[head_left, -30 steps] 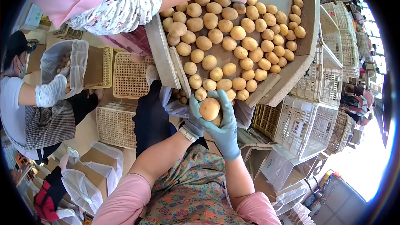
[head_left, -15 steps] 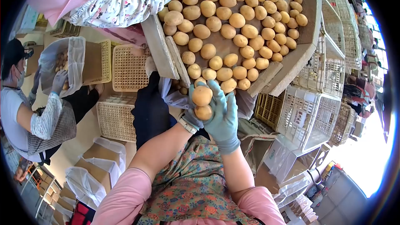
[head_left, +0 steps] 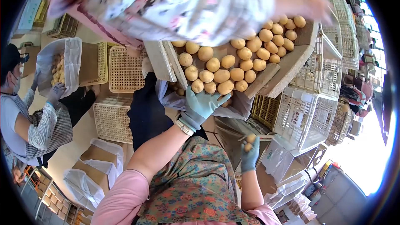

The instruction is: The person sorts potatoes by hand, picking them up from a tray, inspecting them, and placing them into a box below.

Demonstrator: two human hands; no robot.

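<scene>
My right hand [head_left: 250,155], in a blue-green glove, is out to the right beside the white boxes, closed on two potatoes [head_left: 251,138] that show above its fingers. My left hand [head_left: 201,107], gloved alike, lies at the near opening of the sorting table [head_left: 273,84]. Its fingers are apart and touch the nearest loose potatoes [head_left: 225,87]; nothing is visible in its grasp. Many more potatoes lie on the table, partly covered by another person's blurred floral sleeve [head_left: 196,6].
White plastic crates [head_left: 301,114] are stacked on the right. A lined carton [head_left: 271,158] stands near my right hand. On the left, a co-worker [head_left: 37,112] handles potatoes in a lined box [head_left: 75,64]. Yellow crates [head_left: 127,68] and lined cartons [head_left: 98,158] stand on the floor.
My hands have separated: the right went right and down with the two potatoes, the left went up to the table edge. Another person's arm has swept across the table.
</scene>
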